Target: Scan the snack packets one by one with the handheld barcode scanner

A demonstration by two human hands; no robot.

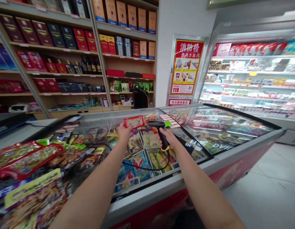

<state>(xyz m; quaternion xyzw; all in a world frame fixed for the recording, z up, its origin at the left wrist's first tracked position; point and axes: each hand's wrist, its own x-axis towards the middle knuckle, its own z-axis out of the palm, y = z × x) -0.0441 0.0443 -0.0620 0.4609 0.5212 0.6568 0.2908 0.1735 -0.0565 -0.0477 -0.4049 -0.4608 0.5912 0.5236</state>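
My left hand (124,132) is closed on a small red snack packet (134,121), held up over the glass lid of a chest freezer (161,187). My right hand (166,137) grips a black barcode scanner with a yellow trim (161,133). Its head points left toward the packet, a short gap away. A black cable (147,167) loops down from the scanner's handle across the glass. Both arms reach forward over the freezer's front edge.
A heap of red and yellow snack packets (30,171) lies on the freezer at the left. Wooden shelves of boxed goods (73,41) line the back wall. A red fire-safety poster (186,66) hangs ahead, an open chiller (252,76) stands right, and grey floor (268,190) lies lower right.
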